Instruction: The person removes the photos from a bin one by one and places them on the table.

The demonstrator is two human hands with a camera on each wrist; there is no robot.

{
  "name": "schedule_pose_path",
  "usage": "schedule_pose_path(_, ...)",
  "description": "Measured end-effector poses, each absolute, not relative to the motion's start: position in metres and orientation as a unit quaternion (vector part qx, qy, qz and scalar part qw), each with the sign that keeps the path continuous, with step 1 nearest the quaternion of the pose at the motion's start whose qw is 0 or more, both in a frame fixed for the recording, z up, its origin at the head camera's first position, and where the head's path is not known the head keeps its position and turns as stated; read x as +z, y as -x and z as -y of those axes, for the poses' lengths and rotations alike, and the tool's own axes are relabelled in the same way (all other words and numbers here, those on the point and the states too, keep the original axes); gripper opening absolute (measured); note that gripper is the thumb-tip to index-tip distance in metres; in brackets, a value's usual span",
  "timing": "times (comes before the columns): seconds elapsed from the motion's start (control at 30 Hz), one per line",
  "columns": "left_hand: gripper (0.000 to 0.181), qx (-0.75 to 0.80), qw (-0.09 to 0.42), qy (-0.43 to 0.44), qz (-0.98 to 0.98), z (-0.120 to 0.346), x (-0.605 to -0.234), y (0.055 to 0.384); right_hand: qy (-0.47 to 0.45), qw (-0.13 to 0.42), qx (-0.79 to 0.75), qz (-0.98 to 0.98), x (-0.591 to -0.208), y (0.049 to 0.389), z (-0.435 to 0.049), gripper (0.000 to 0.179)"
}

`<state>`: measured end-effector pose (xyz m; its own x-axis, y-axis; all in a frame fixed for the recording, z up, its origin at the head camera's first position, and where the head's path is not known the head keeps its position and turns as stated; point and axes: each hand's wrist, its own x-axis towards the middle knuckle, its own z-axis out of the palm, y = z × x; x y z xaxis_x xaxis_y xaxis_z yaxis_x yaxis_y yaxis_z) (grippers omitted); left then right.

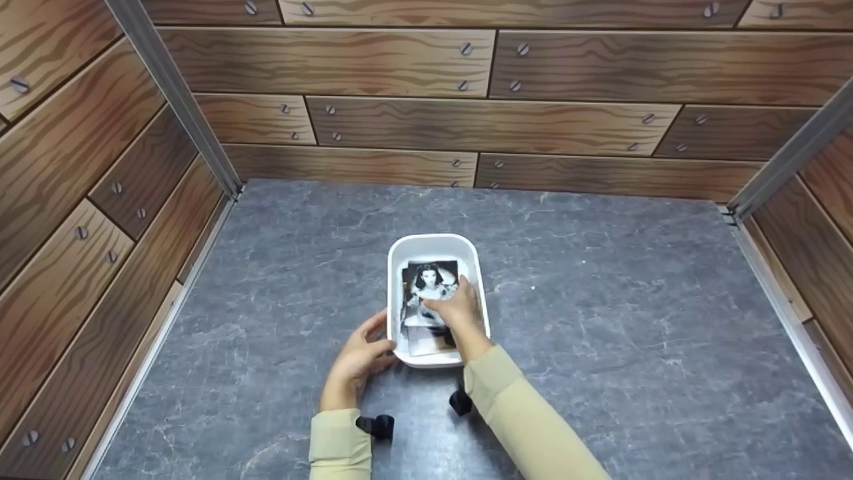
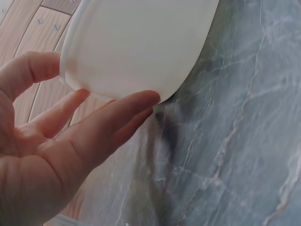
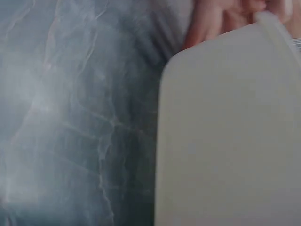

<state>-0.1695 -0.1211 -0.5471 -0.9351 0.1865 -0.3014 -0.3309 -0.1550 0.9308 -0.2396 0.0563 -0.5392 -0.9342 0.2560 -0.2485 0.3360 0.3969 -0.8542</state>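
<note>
A white rectangular tub (image 1: 433, 243) with rounded corners stands on the grey marbled surface. Inside it lies a black-and-white photo print (image 1: 426, 277) of a person, overlapping another print (image 1: 423, 340) nearer the tub's front. My left hand (image 1: 356, 363) holds the tub at its near left corner, thumb and fingers against the rim and outer wall. In the left wrist view, the fingertips touch the tub's wall (image 2: 136, 47). My right hand (image 1: 461, 310) reaches into the tub and holds the upper print between thumb and fingers, its right edge partly covered. In the right wrist view, the tub's wall (image 3: 225, 132) blocks the right fingers.
Wood-plank-patterned panels enclose the back (image 1: 413, 127) and both sides, with metal strips at the corners. Black straps (image 1: 376, 427) hang from the cuffs. The marbled tabletop (image 1: 620, 320) spreads around the tub.
</note>
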Motion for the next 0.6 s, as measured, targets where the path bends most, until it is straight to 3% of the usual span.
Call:
schedule_pose_path(0.27, 0.076, 0.749, 0.171, 0.052, -0.637, 0.126, -0.546, 0.169, -0.151, 0.041, -0.392, -0.907, -0.548, 0.245, -0.043, 0.097)
schedule_pose_path(0.43, 0.075, 0.751, 0.17, 0.048, -0.636, 0.124, -0.546, 0.17, -0.142, 0.02, -0.394, -0.908, -0.548, 0.243, -0.044, 0.083)
schedule_pose_path(0.6, 0.074, 0.751, 0.168, 0.048, -0.637, 0.122, -0.549, 0.171, -0.142, 0.007, -0.417, -0.898, -0.547, 0.242, -0.048, 0.084)
